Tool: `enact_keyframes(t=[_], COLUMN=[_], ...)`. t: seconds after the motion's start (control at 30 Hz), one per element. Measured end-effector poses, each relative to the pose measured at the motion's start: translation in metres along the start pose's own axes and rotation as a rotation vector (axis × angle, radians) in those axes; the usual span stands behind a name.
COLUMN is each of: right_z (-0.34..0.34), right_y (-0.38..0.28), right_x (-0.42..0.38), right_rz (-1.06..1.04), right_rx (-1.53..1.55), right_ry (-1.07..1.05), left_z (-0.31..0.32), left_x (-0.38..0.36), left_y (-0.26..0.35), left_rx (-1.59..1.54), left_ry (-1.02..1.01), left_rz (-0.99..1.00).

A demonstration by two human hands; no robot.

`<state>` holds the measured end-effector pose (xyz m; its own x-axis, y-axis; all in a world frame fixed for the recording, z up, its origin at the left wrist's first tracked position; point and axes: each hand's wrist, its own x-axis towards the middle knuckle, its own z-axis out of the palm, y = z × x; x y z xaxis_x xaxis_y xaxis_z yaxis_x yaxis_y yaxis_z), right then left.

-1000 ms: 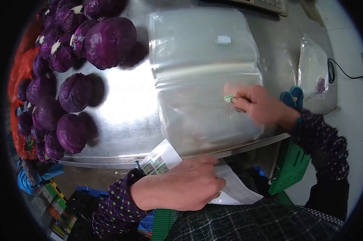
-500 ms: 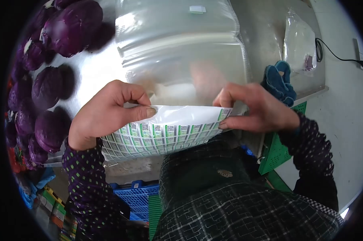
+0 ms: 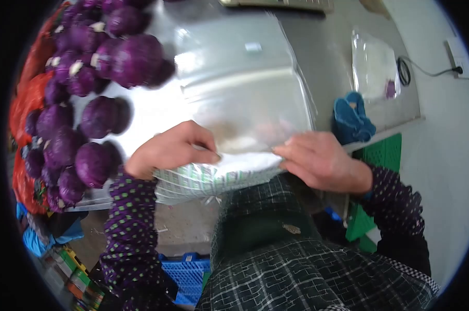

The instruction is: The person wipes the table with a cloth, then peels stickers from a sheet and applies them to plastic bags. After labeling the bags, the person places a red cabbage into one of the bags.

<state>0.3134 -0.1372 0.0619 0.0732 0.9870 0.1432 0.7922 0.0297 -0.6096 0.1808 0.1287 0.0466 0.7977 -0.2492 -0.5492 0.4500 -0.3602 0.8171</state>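
Left hand (image 3: 178, 150) pinching one end of the edge, right hand (image 3: 325, 163) pinching the other, and the label sheet (image 3: 206, 180) hangs between them, long axis side to side, more under the left; just beyond, clear bags (image 3: 245, 106) on the metal table (image 3: 322, 44), purple cabbages (image 3: 99, 117) leftward

The metal table (image 3: 325, 52) gleams brightly beside a pale wall (image 3: 444, 109).
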Motion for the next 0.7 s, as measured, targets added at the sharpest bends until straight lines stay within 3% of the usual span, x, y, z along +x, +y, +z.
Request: enact_keyframes(t=[0.17,0.27,0.33,0.4,0.47,0.53,0.6,0.7], right_z=[-0.002,-0.001,-0.001,0.004,0.005,-0.004,0.002,0.038], right_y=[-0.025,-0.028,-0.024,-0.021,-0.014,-0.004,0.028,0.072], right_x=[0.010,0.016,0.004,0.003,0.000,0.001,0.007,0.021], right_rz=[-0.210,-0.287,-0.280,-0.244,-0.010,0.482,0.805,0.909], right_rx=[-0.273,-0.280,-0.320,-0.269,-0.039,0.331,0.636,0.742], right_ry=[0.150,0.160,0.096,0.168,0.171,0.239,0.356,0.437], left_z=[-0.004,-0.001,0.002,0.004,0.004,0.012,0.032,0.048], left_x=[-0.021,-0.026,-0.023,-0.025,-0.028,-0.031,-0.017,0.016], left_y=[-0.009,-0.016,-0.013,-0.029,-0.026,-0.019,-0.011,-0.004], left_rx=[0.019,-0.013,0.001,0.053,-0.042,0.046,0.127,0.223], left_ry=[0.019,0.007,0.009,0.091,0.073,0.102,0.085,0.139], left_rz=[0.022,-0.011,-0.008,-0.001,-0.138,-0.089,-0.001,0.143])
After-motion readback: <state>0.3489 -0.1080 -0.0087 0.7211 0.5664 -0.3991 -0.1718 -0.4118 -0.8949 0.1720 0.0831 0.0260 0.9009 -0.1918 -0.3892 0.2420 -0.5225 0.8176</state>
